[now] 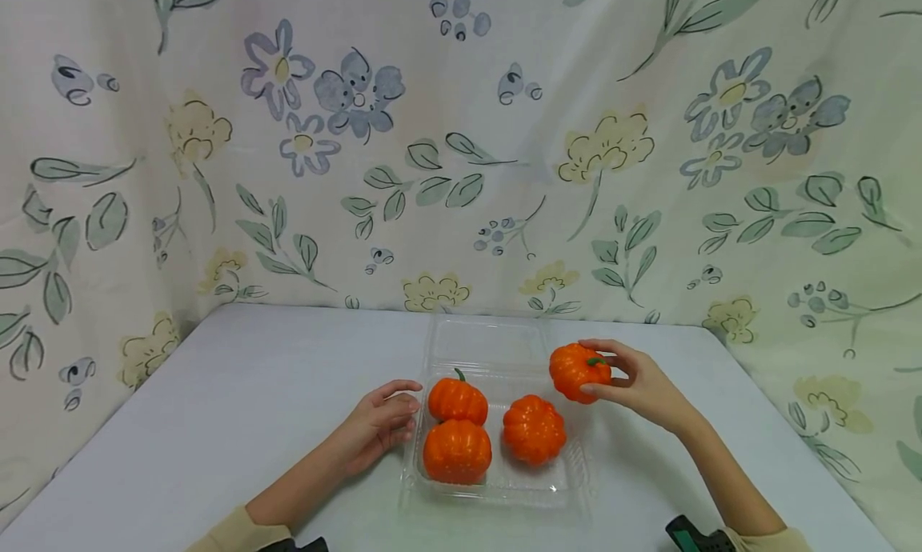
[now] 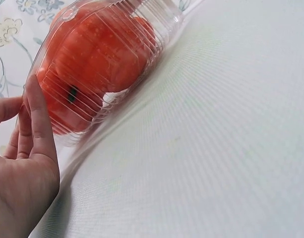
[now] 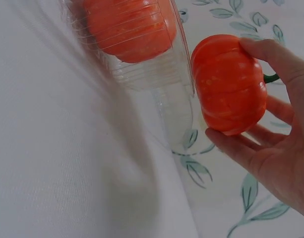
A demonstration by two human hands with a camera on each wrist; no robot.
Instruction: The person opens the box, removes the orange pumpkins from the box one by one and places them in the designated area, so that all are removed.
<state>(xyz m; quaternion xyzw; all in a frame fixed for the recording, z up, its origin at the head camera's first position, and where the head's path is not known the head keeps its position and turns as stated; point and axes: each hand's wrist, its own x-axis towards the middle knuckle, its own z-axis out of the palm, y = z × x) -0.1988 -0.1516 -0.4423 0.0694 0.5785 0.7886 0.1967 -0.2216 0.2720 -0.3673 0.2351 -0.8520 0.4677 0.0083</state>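
An orange mini pumpkin (image 1: pixel 579 373) with a green stem is held between the thumb and fingers of my right hand (image 1: pixel 641 384). It hangs over the right rear part of a clear plastic clamshell box (image 1: pixel 504 492), and in the right wrist view the pumpkin (image 3: pixel 228 84) is above the rim. Inside the box, two pumpkins stand along the left side, a rear one (image 1: pixel 458 401) with its stem up and a front one (image 1: pixel 457 452); a third pumpkin (image 1: pixel 534 430) lies to the right. At the box's left wall, my left hand (image 1: pixel 378 426) has its fingertips against the plastic, fingers loosely extended.
The box's clear lid (image 1: pixel 490 341) is folded back behind it on the white table (image 1: pixel 310 352). A floral curtain (image 1: pixel 432 240) hangs along the table's back and sides. A dark wrist strap (image 1: pixel 702 536) shows at the right sleeve.
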